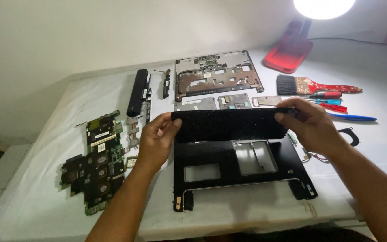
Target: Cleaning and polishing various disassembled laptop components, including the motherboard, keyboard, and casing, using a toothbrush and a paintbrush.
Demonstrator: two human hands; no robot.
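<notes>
While curled, both hands' fingers (169, 123) grip keyboard (229, 124).

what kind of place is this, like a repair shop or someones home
Probably a small home or hobby repair bench rather than a shop. A stripped laptop case lies on a white-covered table beside its bare motherboard; screwdrivers, a brush and a red desk lamp sit behind.

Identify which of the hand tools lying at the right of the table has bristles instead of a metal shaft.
The paintbrush with the red handle, farthest from the person: it has a wide dark bristle head, whereas the screwdrivers beside it are slim.
</notes>
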